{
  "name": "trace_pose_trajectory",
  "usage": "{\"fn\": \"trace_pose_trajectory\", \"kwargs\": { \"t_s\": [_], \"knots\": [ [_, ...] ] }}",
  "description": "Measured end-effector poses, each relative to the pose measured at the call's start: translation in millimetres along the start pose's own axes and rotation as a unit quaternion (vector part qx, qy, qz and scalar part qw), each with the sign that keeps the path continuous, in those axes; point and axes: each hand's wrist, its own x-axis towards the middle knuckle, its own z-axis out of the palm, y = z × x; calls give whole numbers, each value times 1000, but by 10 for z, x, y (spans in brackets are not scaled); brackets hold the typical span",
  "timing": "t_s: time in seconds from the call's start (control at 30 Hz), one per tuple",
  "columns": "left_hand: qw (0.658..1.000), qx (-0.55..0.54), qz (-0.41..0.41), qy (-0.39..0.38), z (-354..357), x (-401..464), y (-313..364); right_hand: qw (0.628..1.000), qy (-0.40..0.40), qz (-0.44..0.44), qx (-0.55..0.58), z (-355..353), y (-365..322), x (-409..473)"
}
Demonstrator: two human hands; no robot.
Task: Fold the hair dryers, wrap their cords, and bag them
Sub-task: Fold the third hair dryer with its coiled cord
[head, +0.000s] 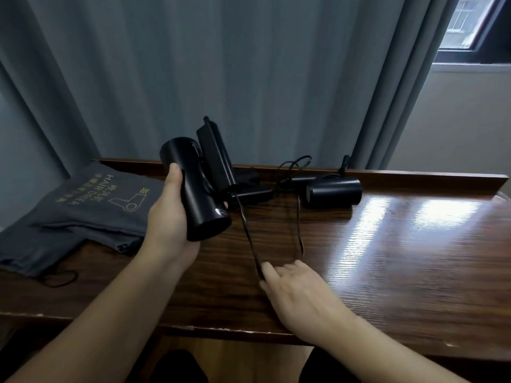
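Desk (pixel 387 244): dark wood grain, glossily varnished, window light mirrored. Dryers (pixel 199 189), (pixel 333 192): smooth black plastic with a soft sheen. Bags (pixel 91 208): matt grey cloth, printed in gold. Curtain (pixel 249 78): matt grey fabric, pleated.

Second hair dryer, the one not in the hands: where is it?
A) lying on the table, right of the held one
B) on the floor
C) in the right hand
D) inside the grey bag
A: the second hair dryer lies on its side on the table, to the right of the hair dryer that the left hand grips.
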Motion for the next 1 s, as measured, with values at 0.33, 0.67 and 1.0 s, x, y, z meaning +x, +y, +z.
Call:
{"fn": "trace_pose_trajectory", "kwargs": {
  "t_s": [0.33,0.67,1.0],
  "knots": [
    [933,328,132,64,-136,181,-379,995,6,-90,33,-493,-243,-116],
    [779,569,176,-195,-361,-119,-446,983,134,-118,-42,-1359,280,445],
    [850,427,129,-281,-348,-342,-261,983,100,51,143,-1012,1159,823]
  ]
}}
